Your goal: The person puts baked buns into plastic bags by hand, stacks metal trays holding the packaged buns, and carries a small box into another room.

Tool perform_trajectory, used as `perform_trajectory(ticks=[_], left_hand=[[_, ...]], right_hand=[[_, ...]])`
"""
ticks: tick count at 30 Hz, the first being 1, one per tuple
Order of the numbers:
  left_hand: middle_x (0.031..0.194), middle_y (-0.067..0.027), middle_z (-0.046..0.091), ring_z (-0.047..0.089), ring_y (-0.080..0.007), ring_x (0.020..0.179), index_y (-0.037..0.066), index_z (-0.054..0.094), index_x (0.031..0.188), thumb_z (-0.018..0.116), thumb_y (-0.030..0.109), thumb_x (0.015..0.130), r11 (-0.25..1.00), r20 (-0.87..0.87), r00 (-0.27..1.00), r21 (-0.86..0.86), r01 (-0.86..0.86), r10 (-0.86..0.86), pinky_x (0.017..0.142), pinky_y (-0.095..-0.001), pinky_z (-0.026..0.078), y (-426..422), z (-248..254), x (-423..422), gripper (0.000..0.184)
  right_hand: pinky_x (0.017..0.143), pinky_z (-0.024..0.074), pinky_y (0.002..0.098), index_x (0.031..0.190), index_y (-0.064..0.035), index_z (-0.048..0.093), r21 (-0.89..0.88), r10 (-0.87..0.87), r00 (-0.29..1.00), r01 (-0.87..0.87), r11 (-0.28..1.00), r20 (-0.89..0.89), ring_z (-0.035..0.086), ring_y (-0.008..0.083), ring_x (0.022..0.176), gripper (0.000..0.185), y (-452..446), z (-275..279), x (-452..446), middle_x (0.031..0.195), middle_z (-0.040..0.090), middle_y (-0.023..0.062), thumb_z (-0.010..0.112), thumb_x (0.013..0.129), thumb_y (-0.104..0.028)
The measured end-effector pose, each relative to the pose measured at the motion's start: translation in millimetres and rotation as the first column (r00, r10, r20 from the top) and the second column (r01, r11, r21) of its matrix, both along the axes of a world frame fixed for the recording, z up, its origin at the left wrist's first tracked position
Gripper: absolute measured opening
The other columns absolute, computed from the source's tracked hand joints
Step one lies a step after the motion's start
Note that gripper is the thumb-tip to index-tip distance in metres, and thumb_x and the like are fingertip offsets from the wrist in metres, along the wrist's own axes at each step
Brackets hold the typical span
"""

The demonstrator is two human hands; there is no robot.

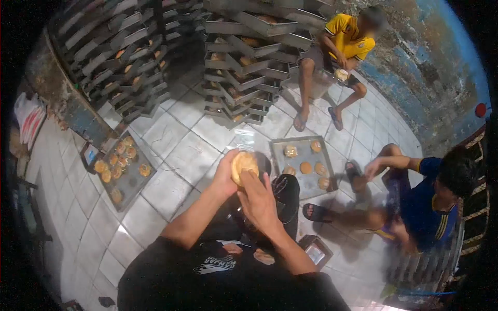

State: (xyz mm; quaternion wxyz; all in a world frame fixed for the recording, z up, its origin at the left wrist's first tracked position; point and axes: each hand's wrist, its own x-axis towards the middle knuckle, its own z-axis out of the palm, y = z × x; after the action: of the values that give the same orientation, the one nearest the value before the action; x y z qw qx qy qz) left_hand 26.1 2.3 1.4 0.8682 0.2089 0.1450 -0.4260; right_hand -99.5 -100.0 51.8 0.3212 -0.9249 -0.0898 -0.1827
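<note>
A round golden bun (241,164) is held up in front of my chest. My left hand (226,173) wraps round its left side. The fingers of my right hand (258,201) press on the bun's lower right, with the thumb raised apart. Just beyond the bun is a clear plastic wrapper (245,137); whether it touches the bun or my fingers cannot be made out. To the right of my hands, a metal tray (295,193) on the floor holds several buns, some of them looking wrapped.
Another tray (136,193) with wrapped buns lies on the left floor. Tall stacks of metal trays (244,67) stand ahead. A person in yellow (345,39) sits holding a wrapped bun; another in dark blue (423,207) sits at right. A small box (315,252) stands by my right arm.
</note>
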Motion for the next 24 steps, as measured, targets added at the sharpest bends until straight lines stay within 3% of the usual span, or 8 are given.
perform_trajectory(ticks=[2, 5, 6, 9, 14, 16, 22, 24], left_hand=[[0.122, -0.0133, 0.065, 0.062, -0.0261, 0.113, 0.003, 0.058, 0.126, 0.047, 0.033, 0.103, 0.995, 0.106, 0.990, -0.040, -0.089, 0.092, 0.102, -0.0393, 0.047, -8, -13, -24, 0.040], [0.127, -0.0118, 0.061, 0.059, -0.0260, 0.116, 0.006, 0.050, 0.133, 0.049, 0.042, 0.103, 0.915, 0.499, 0.859, 0.285, -0.284, 0.111, 0.103, -0.0413, 0.045, -21, 11, -68, 0.047], [0.127, -0.0118, 0.061, 0.059, -0.0260, 0.116, 0.006, 0.050, 0.133, 0.049, 0.042, 0.103, 0.914, 0.500, 0.859, 0.288, -0.284, 0.110, 0.103, -0.0413, 0.045, -17, 11, -59, 0.047], [0.133, -0.0098, 0.056, 0.055, -0.0242, 0.122, 0.006, 0.049, 0.134, 0.053, 0.033, 0.102, 0.948, 0.203, 0.958, -0.288, -0.137, 0.200, 0.106, -0.0410, 0.043, -13, 9, -11, 0.042], [0.122, -0.0099, 0.059, 0.060, -0.0259, 0.110, 0.010, 0.050, 0.129, 0.047, 0.047, 0.102, 0.896, 0.338, 0.855, 0.068, -0.438, 0.393, 0.098, -0.0421, 0.048, -60, -6, -26, 0.047], [0.122, -0.0100, 0.059, 0.060, -0.0277, 0.108, 0.007, 0.052, 0.128, 0.043, 0.055, 0.101, 0.946, 0.117, 0.938, -0.045, -0.322, 0.325, 0.095, -0.0442, 0.050, -50, -1, -16, 0.056], [0.135, -0.0134, 0.057, 0.056, -0.0348, 0.121, 0.009, 0.051, 0.136, 0.027, 0.066, 0.100, 0.989, 0.027, 0.991, -0.069, -0.131, 0.133, 0.103, -0.0541, 0.045, -39, -14, 3, 0.072], [0.134, -0.0160, 0.056, 0.057, -0.0322, 0.121, 0.006, 0.050, 0.135, 0.026, 0.062, 0.103, 0.977, 0.092, 0.978, -0.122, -0.176, 0.188, 0.102, -0.0489, 0.047, -28, -21, 13, 0.069]], right_hand=[[0.113, 0.0296, 0.0576, 0.129, 0.0037, 0.054, -0.082, -0.004, 0.998, 0.009, 0.997, 0.060, 0.052, 0.0395, 0.127, 0.047, 0, -24, 13, 0.130, 0.058, 0.0232, 0.064, 0.083, -0.003], [0.113, 0.0275, 0.0582, 0.131, 0.0018, 0.052, -0.167, -0.090, 0.989, 0.110, 0.980, 0.119, 0.051, 0.0370, 0.130, 0.048, -18, -16, 18, 0.128, 0.059, 0.0209, 0.062, 0.085, -0.004], [0.113, 0.0275, 0.0582, 0.131, 0.0018, 0.052, -0.164, -0.090, 0.989, 0.109, 0.980, 0.119, 0.051, 0.0370, 0.130, 0.048, -20, -11, 19, 0.128, 0.059, 0.0209, 0.062, 0.085, -0.004], [0.111, 0.0299, 0.0593, 0.131, -0.0004, 0.052, -0.109, -0.008, 0.997, 0.017, 0.994, 0.075, 0.054, 0.0370, 0.125, 0.047, -24, -9, 27, 0.125, 0.060, 0.0226, 0.059, 0.085, -0.002], [0.100, 0.0378, 0.0596, 0.117, -0.0031, 0.058, -0.101, 0.017, 0.999, -0.020, 0.995, -0.037, 0.061, 0.0387, 0.104, 0.035, -55, -13, 54, 0.107, 0.066, 0.0164, 0.064, 0.083, -0.003], [0.097, 0.0409, 0.0544, 0.107, -0.0040, 0.061, -0.010, 0.118, 0.984, -0.118, 0.993, 0.135, 0.061, 0.0395, 0.097, 0.026, -48, 24, 37, 0.099, 0.065, 0.0172, 0.067, 0.082, -0.004], [0.068, 0.0479, 0.0347, 0.082, -0.0027, 0.056, 0.407, 0.245, 0.936, -0.127, 0.905, -0.252, 0.063, 0.0217, 0.080, 0.014, -39, 4, 17, 0.084, 0.062, 0.0088, 0.070, 0.084, -0.003], [0.065, 0.0470, 0.0339, 0.076, -0.0041, 0.053, 0.954, 0.910, 0.384, -0.179, 0.240, -0.157, 0.060, 0.0184, 0.078, 0.021, -34, 27, -7, 0.084, 0.061, 0.0084, 0.072, 0.084, -0.005]])
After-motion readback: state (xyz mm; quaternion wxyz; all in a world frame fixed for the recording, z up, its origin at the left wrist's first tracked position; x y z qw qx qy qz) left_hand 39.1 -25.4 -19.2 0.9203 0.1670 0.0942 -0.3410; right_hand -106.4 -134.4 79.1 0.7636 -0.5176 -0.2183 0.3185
